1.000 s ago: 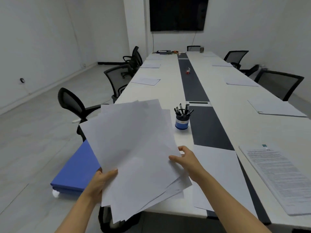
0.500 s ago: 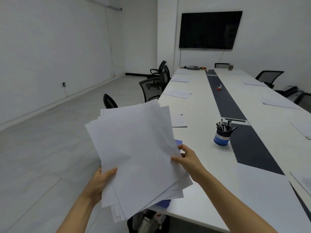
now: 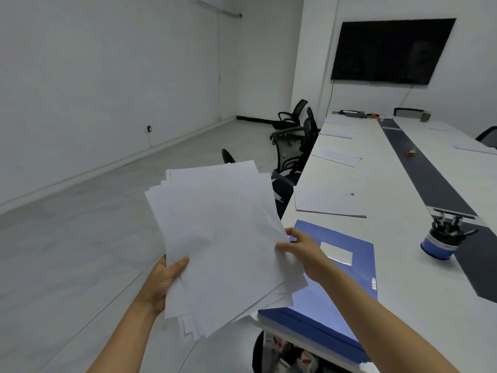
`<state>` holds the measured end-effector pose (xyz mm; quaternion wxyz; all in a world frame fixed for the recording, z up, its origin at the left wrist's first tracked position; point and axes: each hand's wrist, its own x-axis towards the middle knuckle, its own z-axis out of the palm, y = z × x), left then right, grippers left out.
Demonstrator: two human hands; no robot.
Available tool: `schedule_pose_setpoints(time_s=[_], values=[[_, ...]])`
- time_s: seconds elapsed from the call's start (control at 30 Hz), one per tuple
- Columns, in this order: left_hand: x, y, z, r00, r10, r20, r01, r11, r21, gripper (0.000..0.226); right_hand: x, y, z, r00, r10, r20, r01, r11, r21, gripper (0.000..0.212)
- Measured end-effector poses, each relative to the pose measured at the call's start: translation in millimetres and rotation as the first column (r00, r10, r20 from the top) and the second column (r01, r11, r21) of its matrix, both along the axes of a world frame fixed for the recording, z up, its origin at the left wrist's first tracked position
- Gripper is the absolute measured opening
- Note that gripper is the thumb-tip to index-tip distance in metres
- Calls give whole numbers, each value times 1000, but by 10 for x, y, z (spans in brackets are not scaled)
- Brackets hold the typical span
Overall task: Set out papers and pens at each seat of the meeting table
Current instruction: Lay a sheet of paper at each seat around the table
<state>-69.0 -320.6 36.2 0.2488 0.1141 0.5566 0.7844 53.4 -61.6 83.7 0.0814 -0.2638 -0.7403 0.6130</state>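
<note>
I hold a loose, fanned stack of white papers (image 3: pixel 220 238) in the air, left of the long white meeting table (image 3: pixel 387 173). My left hand (image 3: pixel 164 281) grips the stack's lower left edge, thumb on top. My right hand (image 3: pixel 301 246) pinches its right edge. Sheets of paper lie at seats along the table's left side, the nearest sheet (image 3: pixel 325 201), then another sheet (image 3: pixel 336 156) farther back. A blue pen cup (image 3: pixel 442 239) with several pens stands by the dark centre strip.
A blue folder (image 3: pixel 338 281) lies on the table's near corner under my right arm. Black office chairs (image 3: pixel 293 146) line the left side. A dark screen (image 3: pixel 390 51) hangs on the far wall. Open grey floor lies to the left.
My view has swung left and I have shifted along the table's left side. The blue folder has come into sight under my right arm. Both hands keep the same hold on the stack.
</note>
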Motion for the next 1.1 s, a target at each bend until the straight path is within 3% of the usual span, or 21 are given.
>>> schedule_pose_setpoints(time_s=[0.27,0.47,0.73,0.9,1.1], values=[[-901,-50,-36,995,97,23,-96,994,-53,23,-1105,102,-96,997,75,-17,-75,997,2,22],[-1620,-103,-15,987,158,30,-155,984,-84,24,-1971,137,-179,993,119,7,-119,993,-19,12],[-2417,-51,-236,981,162,109,-152,983,-101,23,-2772,146,-316,996,57,63,-56,998,-27,13],[-3196,29,-233,993,60,104,-49,993,-105,22,-3347,140,-310,998,-38,56,37,999,17,15],[-4096,146,-80,993,-87,75,92,994,-65,22,-3866,123,-251,987,-158,21,158,987,-38,14]])
